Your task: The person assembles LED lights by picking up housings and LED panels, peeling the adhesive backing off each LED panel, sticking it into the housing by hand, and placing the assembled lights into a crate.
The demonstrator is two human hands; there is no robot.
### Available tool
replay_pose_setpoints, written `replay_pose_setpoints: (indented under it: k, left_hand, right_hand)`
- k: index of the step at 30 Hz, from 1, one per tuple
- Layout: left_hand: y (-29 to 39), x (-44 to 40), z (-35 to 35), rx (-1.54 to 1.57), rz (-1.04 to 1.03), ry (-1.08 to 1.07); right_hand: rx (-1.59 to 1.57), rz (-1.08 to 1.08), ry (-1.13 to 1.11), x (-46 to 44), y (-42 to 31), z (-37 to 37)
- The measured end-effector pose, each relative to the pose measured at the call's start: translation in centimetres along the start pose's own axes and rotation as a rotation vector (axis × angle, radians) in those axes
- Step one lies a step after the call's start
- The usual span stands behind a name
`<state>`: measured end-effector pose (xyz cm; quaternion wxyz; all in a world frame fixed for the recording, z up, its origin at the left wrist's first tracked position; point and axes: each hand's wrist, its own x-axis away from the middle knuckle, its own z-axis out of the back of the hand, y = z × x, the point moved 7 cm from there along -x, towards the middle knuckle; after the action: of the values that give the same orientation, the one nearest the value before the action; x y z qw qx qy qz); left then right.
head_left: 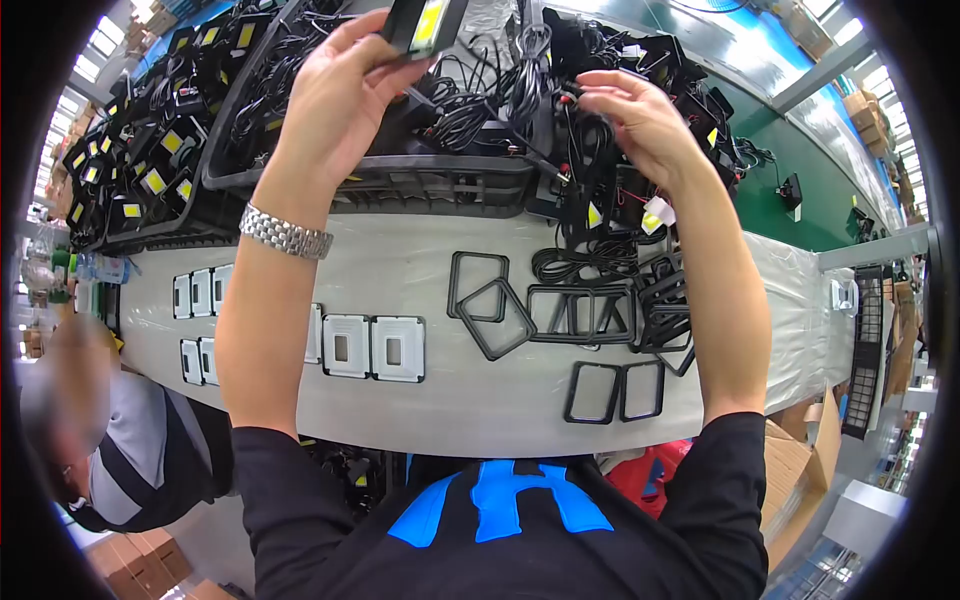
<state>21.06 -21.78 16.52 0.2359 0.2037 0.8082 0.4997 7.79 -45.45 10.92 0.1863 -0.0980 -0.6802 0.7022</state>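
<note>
My left hand (pixel 340 95), a metal watch on its wrist, is closed on a black lamp housing with a yellow LED panel (pixel 430 22), raised at the top edge of the view. Thumb and fingers of my right hand (pixel 645 125) are pinched at a black cable with a red-marked end (pixel 568 98), over the parts at the back. Between my hands, bundles of black cables (pixel 490 95) fill a black crate (pixel 430 180). Below my right hand lie more lamp parts and a coiled cable (pixel 585 265).
Black rectangular frames (pixel 590 390) lie on the pale table (pixel 480 420), several of them overlapping. White-and-black housings (pixel 398 348) stand in rows to the left. Another crate of lamp units (pixel 155 180) is at far left. A person (pixel 140 430) sits at the lower left.
</note>
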Motion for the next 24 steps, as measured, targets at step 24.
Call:
replay_pose_setpoints:
  k: [24]
  left_hand:
    - [-2.8, 3.6, -4.8, -1.01, -0.195, -0.244]
  right_hand:
    - [0.862, 0.625, -0.009, 3.1, -8.0, -6.1]
